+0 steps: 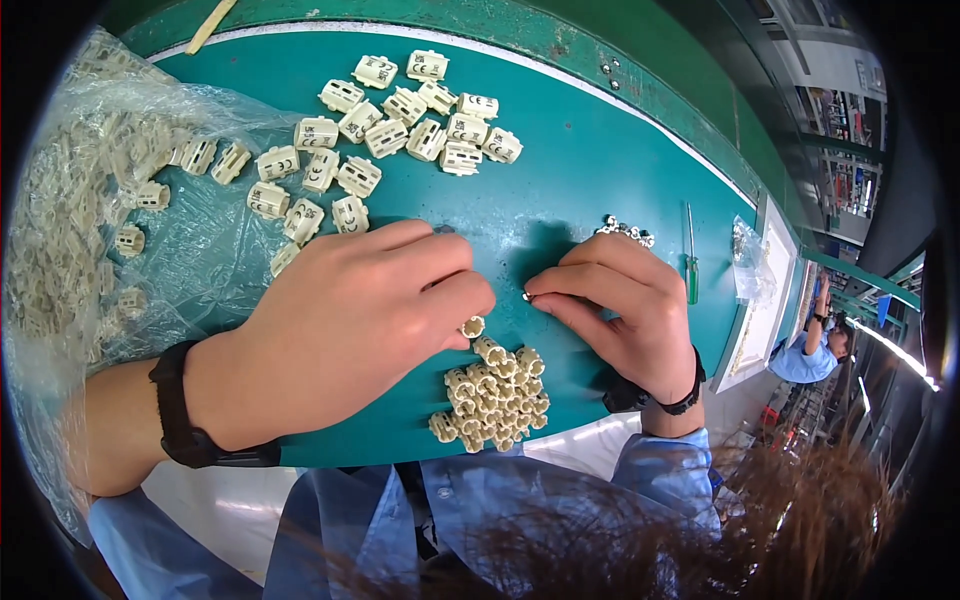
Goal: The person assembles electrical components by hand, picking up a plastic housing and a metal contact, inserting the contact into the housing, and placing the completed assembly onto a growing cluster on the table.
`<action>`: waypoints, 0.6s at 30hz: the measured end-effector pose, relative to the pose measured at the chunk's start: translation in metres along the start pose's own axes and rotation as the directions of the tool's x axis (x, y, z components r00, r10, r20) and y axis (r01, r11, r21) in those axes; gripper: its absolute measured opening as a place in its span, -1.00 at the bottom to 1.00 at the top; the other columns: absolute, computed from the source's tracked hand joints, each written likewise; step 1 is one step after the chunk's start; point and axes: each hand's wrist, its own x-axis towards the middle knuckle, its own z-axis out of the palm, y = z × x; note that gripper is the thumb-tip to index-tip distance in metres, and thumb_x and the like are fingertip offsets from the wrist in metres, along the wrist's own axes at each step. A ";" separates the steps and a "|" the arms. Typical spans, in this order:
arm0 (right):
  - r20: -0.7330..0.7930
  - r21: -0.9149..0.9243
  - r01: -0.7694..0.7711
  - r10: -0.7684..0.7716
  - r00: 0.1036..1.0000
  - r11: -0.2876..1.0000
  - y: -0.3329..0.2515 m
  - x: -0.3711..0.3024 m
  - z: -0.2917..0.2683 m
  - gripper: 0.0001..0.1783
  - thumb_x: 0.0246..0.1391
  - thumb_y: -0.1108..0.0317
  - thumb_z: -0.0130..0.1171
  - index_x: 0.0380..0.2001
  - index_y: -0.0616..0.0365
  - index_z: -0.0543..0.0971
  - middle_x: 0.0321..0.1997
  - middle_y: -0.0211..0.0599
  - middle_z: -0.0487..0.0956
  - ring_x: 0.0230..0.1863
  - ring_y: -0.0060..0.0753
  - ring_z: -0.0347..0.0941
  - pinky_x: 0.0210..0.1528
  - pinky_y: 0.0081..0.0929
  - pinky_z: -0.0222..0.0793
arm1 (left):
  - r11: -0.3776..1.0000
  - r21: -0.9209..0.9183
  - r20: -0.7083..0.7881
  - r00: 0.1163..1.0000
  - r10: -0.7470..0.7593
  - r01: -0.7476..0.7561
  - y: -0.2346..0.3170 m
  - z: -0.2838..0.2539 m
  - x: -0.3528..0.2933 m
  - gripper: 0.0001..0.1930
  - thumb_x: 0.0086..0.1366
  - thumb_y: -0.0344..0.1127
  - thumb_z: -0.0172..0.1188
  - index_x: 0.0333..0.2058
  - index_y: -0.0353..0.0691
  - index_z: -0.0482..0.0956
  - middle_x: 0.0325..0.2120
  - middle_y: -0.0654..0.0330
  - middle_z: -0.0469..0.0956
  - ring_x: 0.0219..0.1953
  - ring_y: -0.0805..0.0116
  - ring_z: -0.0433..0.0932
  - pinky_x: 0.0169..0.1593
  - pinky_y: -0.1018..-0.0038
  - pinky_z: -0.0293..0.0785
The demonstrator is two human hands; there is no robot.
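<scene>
My left hand (345, 325) is closed around a small cream plastic sleeve (473, 327); only its round open end shows below my fingers. Between thumb and fingertips, my right hand (635, 295) pinches a tiny shiny metal piece (528, 296), a short way right of the sleeve. Just below both hands sits a tight cluster of cream sleeves (495, 395), several with their open ends facing up. Beyond my right knuckles lies a small heap of shiny metal pieces (625, 232), partly hidden by that hand. Larger cream printed housings (385, 137) lie scattered beyond my left hand.
A clear plastic bag (70, 220) full of cream parts covers the left side of the green table (590, 150). On the right are a green-handled screwdriver (691, 265), a small clear bag (750, 260) and a white tray (738, 365). Another person (803, 355) is farther right.
</scene>
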 end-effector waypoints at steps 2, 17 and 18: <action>0.004 -0.006 0.018 -0.018 1.000 1.000 0.000 0.000 0.001 -0.75 0.12 0.44 0.62 -0.11 0.05 0.87 -0.23 -0.33 0.69 -0.28 -0.15 0.66 -0.25 -0.21 0.60 | 1.000 -0.015 0.008 1.000 -0.002 0.002 0.000 -0.002 0.001 -0.73 0.20 -0.32 0.60 -0.13 -0.08 0.78 -0.23 0.29 0.63 -0.21 0.20 0.65 -0.20 0.29 0.66; 0.038 0.003 -0.015 0.015 0.999 1.000 -0.003 0.002 0.006 -0.74 0.04 0.46 0.69 -0.17 0.09 0.87 -0.24 -0.33 0.77 -0.27 -0.24 0.68 -0.24 -0.30 0.56 | 0.999 -0.032 -0.047 0.998 -0.038 0.037 0.005 0.006 0.001 -0.78 0.19 -0.32 0.60 -0.19 -0.06 0.78 -0.26 0.31 0.62 -0.25 0.19 0.61 -0.23 0.28 0.62; 0.037 0.005 -0.014 0.014 0.999 1.000 -0.006 0.002 0.006 -0.74 0.04 0.46 0.69 -0.17 0.09 0.87 -0.24 -0.33 0.77 -0.27 -0.24 0.68 -0.24 -0.30 0.56 | 0.999 -0.031 -0.047 0.998 -0.040 0.039 0.005 0.006 0.001 -0.78 0.19 -0.32 0.60 -0.19 -0.06 0.78 -0.26 0.31 0.62 -0.25 0.19 0.61 -0.23 0.28 0.62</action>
